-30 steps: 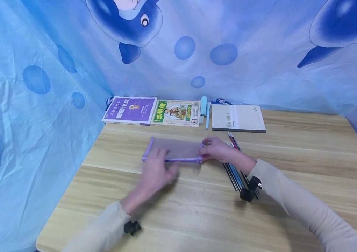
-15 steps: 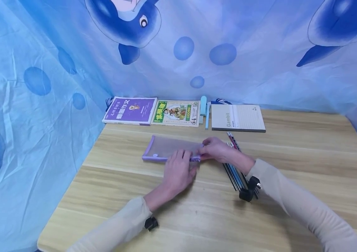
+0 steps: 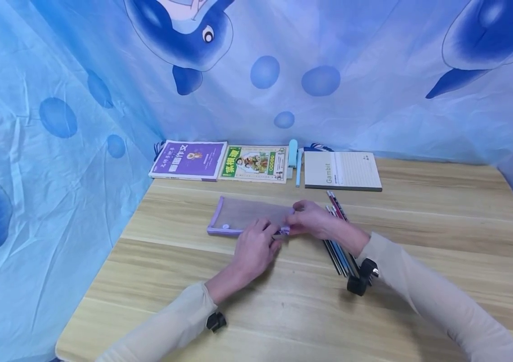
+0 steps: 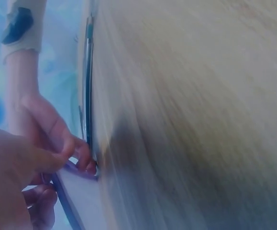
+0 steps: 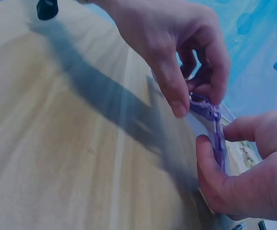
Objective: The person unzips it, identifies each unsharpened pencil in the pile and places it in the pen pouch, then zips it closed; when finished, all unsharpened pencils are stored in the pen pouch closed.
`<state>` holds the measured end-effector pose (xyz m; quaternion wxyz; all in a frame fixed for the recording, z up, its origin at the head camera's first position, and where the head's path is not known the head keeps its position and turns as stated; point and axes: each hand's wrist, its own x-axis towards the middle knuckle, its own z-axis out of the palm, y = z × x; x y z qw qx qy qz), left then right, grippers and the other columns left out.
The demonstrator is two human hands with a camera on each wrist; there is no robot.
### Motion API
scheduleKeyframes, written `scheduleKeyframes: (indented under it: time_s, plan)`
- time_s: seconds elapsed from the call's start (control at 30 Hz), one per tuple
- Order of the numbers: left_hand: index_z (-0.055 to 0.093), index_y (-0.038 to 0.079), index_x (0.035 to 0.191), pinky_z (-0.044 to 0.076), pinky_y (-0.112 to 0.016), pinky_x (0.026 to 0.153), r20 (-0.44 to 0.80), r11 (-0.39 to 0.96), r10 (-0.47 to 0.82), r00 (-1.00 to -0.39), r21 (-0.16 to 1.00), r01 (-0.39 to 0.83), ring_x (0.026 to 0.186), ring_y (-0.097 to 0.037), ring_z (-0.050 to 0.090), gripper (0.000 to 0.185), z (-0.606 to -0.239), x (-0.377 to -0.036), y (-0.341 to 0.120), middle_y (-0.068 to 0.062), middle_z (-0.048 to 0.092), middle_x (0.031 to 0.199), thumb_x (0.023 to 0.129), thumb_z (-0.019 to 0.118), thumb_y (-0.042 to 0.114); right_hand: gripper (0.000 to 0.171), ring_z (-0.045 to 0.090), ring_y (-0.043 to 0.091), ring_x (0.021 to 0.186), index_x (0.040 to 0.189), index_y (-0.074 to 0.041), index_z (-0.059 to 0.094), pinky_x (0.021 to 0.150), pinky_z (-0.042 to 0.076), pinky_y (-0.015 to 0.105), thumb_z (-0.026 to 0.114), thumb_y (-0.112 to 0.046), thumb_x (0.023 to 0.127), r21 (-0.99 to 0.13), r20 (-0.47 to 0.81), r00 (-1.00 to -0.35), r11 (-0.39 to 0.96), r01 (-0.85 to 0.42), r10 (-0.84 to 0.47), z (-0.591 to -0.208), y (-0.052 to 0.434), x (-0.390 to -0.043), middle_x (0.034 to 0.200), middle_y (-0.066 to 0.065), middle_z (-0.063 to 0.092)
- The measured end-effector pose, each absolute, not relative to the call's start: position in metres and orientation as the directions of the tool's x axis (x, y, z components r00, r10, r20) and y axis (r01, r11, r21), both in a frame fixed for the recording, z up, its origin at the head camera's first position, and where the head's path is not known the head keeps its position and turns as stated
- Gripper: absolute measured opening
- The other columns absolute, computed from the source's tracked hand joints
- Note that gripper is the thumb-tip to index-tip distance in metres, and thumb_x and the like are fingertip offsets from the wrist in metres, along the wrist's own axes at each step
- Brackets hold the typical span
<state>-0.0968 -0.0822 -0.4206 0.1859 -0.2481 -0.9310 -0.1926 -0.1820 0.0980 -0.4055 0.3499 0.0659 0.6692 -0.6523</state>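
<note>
A flat, translucent mesh pouch [image 3: 244, 216] with purple edging lies at the frame's centre on the pale wood-grain table [image 3: 419, 236]. The left hand [image 3: 253, 246] and right hand [image 3: 312, 219] both pinch its right end, fingers curled, beside slim pencils [image 3: 337, 241].

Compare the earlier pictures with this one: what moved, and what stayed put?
The left hand slid right along the purple mesh pouch to its right end, where its fingers now pinch the edge beside the right hand. The right hand kept its hold there. The pouch, pencils, books and notebook stayed put.
</note>
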Motion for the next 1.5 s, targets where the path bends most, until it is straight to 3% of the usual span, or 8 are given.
scheduleKeyframes:
  time_s: [0.17,0.5,0.8,1.0,1.27,1.5]
  plan:
    - [0.073,0.006,0.117,0.055,-0.032,0.071,0.427,0.802,0.407,-0.808,0.256,0.540,0.083,-0.021,0.060,0.041,-0.422,-0.096,-0.084,-0.007,0.066,0.095,0.078,0.084,0.013,0.089,0.063,0.035,0.105,0.156,0.006,0.010,0.088,0.056,0.036,0.065,0.009,0.086,-0.847,-0.523,-0.754,0.142,0.513,-0.397,-0.409,0.096,-0.174,0.140,0.035,0.038]
    - [0.076,0.004,0.109,0.056,-0.030,0.073,0.376,0.798,0.419,-0.827,0.283,0.533,0.083,-0.020,0.062,0.031,-0.425,-0.096,-0.090,-0.008,0.066,0.097,0.080,0.084,0.013,0.094,0.061,0.033,0.102,0.157,0.006,0.008,0.087,0.056,0.034,0.068,0.008,0.084,-0.875,-0.484,-0.777,0.241,0.421,-0.403,-0.415,0.098,-0.173,0.134,0.029,0.039]
    - [0.076,0.003,0.096,0.058,-0.029,0.066,0.401,0.810,0.355,-0.844,0.320,0.492,0.072,-0.022,0.066,0.021,-0.431,-0.097,-0.124,-0.010,0.068,0.088,0.077,0.084,0.006,0.096,0.056,0.037,0.114,0.157,0.005,0.006,0.089,0.055,0.034,0.067,0.011,0.083,-0.878,-0.479,-0.763,0.252,0.407,-0.434,-0.415,0.104,-0.175,0.143,0.032,0.034]
    - [0.076,-0.001,0.095,0.059,-0.034,0.069,0.409,0.851,0.282,-0.868,0.311,0.423,0.074,-0.025,0.067,0.025,-0.432,-0.093,-0.162,-0.013,0.069,0.087,0.073,0.086,0.002,0.098,0.055,0.037,0.116,0.157,0.003,0.006,0.090,0.055,0.034,0.069,0.009,0.083,-0.866,-0.498,-0.752,0.284,0.411,-0.432,-0.412,0.108,-0.176,0.143,0.030,0.034]
    - [0.077,-0.002,0.097,0.058,-0.034,0.062,0.396,0.883,0.181,-0.900,0.338,0.326,0.070,-0.025,0.065,0.028,-0.429,-0.086,-0.192,-0.013,0.068,0.086,0.071,0.087,0.001,0.097,0.049,0.039,0.125,0.157,0.003,0.006,0.092,0.054,0.034,0.068,0.010,0.082,-0.867,-0.495,-0.751,0.296,0.400,-0.436,-0.411,0.106,-0.175,0.148,0.032,0.031]
    - [0.077,0.001,0.097,0.058,-0.036,0.061,0.365,0.905,0.152,-0.918,0.321,0.277,0.070,-0.026,0.063,0.028,-0.431,-0.084,-0.211,-0.012,0.067,0.087,0.071,0.087,0.002,0.098,0.052,0.040,0.121,0.157,0.003,0.005,0.091,0.055,0.035,0.066,0.013,0.082,-0.868,-0.495,-0.754,0.270,0.416,-0.432,-0.410,0.104,-0.174,0.149,0.033,0.030]
